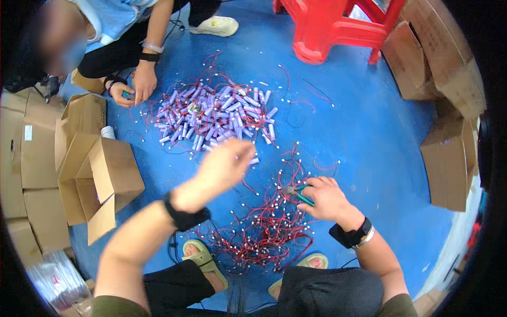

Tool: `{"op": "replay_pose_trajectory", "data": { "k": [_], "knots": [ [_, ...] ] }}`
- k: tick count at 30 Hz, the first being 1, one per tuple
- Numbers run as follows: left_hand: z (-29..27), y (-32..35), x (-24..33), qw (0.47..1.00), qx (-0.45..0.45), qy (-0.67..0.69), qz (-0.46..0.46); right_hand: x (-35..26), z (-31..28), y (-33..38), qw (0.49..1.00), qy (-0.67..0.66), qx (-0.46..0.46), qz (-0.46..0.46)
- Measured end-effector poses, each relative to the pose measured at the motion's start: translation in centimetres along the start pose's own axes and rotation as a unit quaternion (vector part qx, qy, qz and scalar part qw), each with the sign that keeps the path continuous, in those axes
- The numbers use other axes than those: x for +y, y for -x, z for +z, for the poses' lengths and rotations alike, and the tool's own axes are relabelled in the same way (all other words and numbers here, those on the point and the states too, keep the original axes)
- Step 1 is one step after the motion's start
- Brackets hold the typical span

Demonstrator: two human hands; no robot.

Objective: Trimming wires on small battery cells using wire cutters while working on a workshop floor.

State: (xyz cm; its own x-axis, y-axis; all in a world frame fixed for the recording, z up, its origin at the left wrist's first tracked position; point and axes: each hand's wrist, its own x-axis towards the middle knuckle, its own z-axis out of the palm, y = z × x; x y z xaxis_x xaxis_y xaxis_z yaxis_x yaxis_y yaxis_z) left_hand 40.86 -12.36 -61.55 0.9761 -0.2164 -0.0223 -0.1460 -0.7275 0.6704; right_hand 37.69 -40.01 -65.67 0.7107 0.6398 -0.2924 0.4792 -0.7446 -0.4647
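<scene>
At the far left, flat brown cardboard boxes (29,153) are stacked along the edge of the blue floor (369,132), one bearing a small pale rectangular label on its side. Just right of them stands an open brown carton (97,177) with its flaps splayed, a white roll (108,132) behind it. Above, a second person's hands (138,87) work at the floor near a small green thing.

The person's left hand (222,169) is blurred, reaching forward over the near edge of the heap of lilac cylindrical cells (216,116), which lies spread on the floor just beyond its fingers; whether those fingers are clenched or released I cannot tell, and nothing can be made out in them. Below and between the 2 hands sprawls a tangle of red wires with white end plugs (264,232), lying in front of 2 pale green sandals (203,259).

The right hand (327,198) sits at the right edge of that tangle, its fingers clenched around green-handled cutters (300,194), whose tip points left into the wires. Both wrists carry black bands.

Further right and up, a red plastic stool (332,26) stands on the floor. Along the right rim lean more plain brown cartons (449,158), well apart from the fingers.
</scene>
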Motion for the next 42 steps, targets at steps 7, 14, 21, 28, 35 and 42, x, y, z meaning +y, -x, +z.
{"op": "replay_pose_trajectory", "data": {
  "k": [7,14,21,28,35,42],
  "knots": [
    [11.1,2.3,-8.9,0.975,-0.008,-0.217,-0.045,0.4,0.9,-0.1,0.997,-0.064,-0.029,-0.011],
    [6.7,3.3,-4.4,0.774,0.008,0.555,-0.304,1.7,1.4,0.5,0.986,-0.15,0.066,0.018],
    [5.0,6.0,1.1,0.686,-0.004,0.645,-0.335,-2.2,-2.0,-2.7,0.954,-0.102,0.261,-0.102],
    [4.5,6.4,5.3,0.638,-0.031,0.71,-0.295,-2.0,-3.3,-0.7,0.941,-0.03,0.315,-0.123],
    [4.7,5.6,6.8,0.619,-0.061,0.744,-0.243,-2.3,-3.1,0.7,0.939,0.002,0.323,-0.115],
    [4.4,5.1,7.7,0.625,-0.086,0.733,-0.254,-2.8,-2.9,1.2,0.932,0.008,0.35,-0.097]
  ]
}}
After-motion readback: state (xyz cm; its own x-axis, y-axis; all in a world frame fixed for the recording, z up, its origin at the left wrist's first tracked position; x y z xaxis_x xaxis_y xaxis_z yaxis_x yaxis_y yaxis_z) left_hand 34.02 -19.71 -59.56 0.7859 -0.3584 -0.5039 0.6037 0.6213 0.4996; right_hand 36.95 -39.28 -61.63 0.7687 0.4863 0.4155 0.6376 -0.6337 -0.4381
